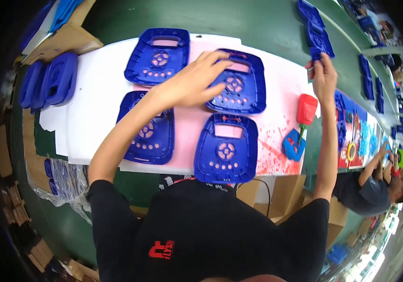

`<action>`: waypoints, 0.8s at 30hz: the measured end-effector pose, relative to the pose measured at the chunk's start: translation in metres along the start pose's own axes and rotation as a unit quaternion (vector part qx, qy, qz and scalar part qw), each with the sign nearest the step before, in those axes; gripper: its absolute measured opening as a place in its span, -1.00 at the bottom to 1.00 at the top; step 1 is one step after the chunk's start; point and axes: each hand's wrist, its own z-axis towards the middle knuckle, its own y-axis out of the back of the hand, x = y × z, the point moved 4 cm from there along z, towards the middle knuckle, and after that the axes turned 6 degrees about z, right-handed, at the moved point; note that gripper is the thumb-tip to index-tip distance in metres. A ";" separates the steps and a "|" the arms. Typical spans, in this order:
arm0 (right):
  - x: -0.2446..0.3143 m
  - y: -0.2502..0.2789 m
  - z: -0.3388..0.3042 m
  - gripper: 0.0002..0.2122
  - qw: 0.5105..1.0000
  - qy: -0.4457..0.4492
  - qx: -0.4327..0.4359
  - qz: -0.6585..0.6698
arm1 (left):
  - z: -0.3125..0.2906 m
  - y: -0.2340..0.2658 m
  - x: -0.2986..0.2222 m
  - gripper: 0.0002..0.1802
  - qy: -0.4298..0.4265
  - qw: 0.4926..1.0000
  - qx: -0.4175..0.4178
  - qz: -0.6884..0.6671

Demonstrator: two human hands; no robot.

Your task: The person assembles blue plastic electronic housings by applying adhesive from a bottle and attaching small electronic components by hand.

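Your left hand (189, 84) lay flat, fingers spread, on a blue panel (236, 82); your right hand (323, 77), arm outstretched, gripped another blue piece (316, 52).

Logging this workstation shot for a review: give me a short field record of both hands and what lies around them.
left hand: open, fingers spread on the upper right blue plastic panel
right hand: grip on a blue part at the table's far right
mat: pink sheet bearing four blue panels in two rows
beside the mat: red brush, red specks near it
left edge: stack of blue panels
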 end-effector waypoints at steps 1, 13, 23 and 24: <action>0.001 -0.026 0.005 -0.67 1.000 -0.022 0.016 0.011 | 0.015 0.000 0.021 -0.44 0.006 1.000 -0.026 -0.006; 0.013 -0.168 -0.027 -0.53 0.915 0.300 0.168 -0.212 | 0.058 -0.052 0.091 -0.46 0.162 0.971 -0.115 -0.129; 0.003 -0.170 -0.024 -0.64 0.929 0.295 0.144 -0.172 | 0.056 -0.046 0.083 -0.66 0.046 0.985 -0.158 -0.055; 0.004 -0.171 -0.025 -0.66 0.929 0.297 0.141 -0.167 | 0.054 -0.047 0.083 -0.65 0.055 0.985 -0.157 -0.047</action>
